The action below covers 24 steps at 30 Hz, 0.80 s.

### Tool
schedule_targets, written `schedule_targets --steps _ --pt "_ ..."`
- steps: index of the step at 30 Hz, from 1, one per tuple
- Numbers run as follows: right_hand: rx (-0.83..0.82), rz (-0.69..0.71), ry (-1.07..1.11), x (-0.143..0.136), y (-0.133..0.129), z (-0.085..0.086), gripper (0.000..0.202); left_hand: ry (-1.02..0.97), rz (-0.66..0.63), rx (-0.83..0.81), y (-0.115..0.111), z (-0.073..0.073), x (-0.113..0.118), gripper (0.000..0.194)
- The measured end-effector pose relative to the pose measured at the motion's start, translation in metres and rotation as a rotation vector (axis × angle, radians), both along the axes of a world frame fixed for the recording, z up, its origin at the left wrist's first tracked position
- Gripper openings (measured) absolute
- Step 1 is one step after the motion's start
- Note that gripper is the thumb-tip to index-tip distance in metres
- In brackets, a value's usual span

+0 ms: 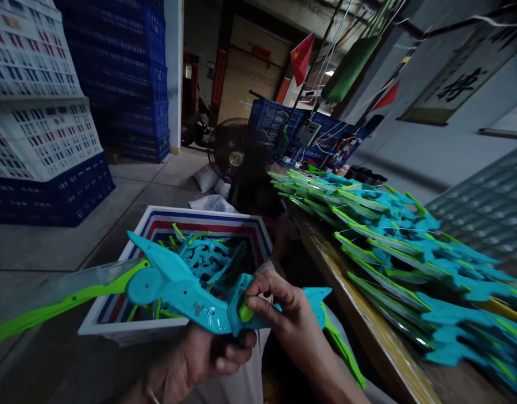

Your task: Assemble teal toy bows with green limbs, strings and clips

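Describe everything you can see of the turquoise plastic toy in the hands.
The turquoise plastic toy is glossy, with a round hub, a pointed fin, and a lime-green blade inside a clear sleeve stretching left. It lies nearly level above the striped box. The left hand supports it from below; the right hand pinches a small green knob.

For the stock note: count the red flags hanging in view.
2 red flags. The larger flag hangs at top centre, before the shutter door. A smaller pennant hangs to its right, beside the green hanging bag. More may be hidden behind the hanging clutter.
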State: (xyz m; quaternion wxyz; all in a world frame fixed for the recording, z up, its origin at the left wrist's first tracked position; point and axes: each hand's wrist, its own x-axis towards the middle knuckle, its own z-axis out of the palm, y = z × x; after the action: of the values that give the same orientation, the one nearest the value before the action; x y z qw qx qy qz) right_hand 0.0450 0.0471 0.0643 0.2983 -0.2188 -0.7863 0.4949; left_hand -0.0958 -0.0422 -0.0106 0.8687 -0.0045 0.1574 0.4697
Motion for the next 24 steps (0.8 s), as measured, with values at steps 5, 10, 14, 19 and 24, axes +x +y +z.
schedule_targets --steps 5,10,14,19,24 --pt "0.123 -0.03 0.008 0.003 -0.003 -0.007 0.023 -0.009 -0.096 0.014 0.004 -0.007 -0.001 0.035" --pt "0.147 -0.022 -0.125 0.019 -0.004 -0.008 0.043 0.066 -0.134 -0.005 0.001 0.003 0.0 0.042" --pt "0.174 0.055 -0.322 0.034 -0.013 -0.001 0.051 0.239 -0.085 -0.007 -0.004 0.016 0.01 0.057" --pt "0.358 -0.016 -0.179 0.036 -0.027 0.004 0.041 0.331 0.024 0.03 -0.01 0.025 0.015 0.058" --pt "0.265 -0.048 -0.162 0.029 -0.023 0.013 0.044 0.192 -0.091 0.039 -0.008 0.024 0.016 0.053"
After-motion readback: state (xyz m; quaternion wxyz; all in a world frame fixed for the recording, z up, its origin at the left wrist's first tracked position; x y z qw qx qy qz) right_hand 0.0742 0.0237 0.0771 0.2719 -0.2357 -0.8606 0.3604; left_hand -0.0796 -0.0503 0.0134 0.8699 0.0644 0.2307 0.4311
